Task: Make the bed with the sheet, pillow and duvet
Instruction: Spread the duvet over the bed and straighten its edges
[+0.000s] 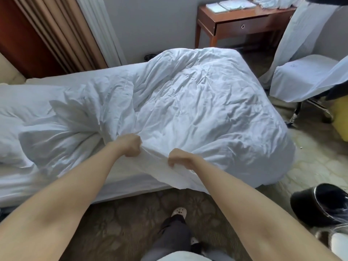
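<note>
The left hand (132,146) is gripping the near edge of the duvet (197,102), fingers curled tight into the white cloth. The right hand (178,157) is gripping the same edge just beside it, knuckles up, with a short ridge of fabric stretching between the two fists. Below them a flap of the duvet is hanging over the side of the bed (79,194) toward the floor.

The rest of the duvet is lying rumpled across the right-hand half of the mattress, bulging at the far corner and spilling down the foot end. To the left it is bunching into twisted folds, and past these the pillow (13,110) is lying at the head end. The sheet (105,74) is showing flat along the far side of the mattress.

Beyond the bed, tan curtains (62,31) are hanging beside a grey wall. A wooden desk (243,21) with one drawer is standing against that wall, carrying folded white linen (229,5). A chair (301,76) draped in white cloth is standing near the foot of the bed. A black bin (320,206) is sitting on the patterned carpet (122,223) at the right, and the person's foot in a pale shoe (178,212) is standing just short of the bed.
</note>
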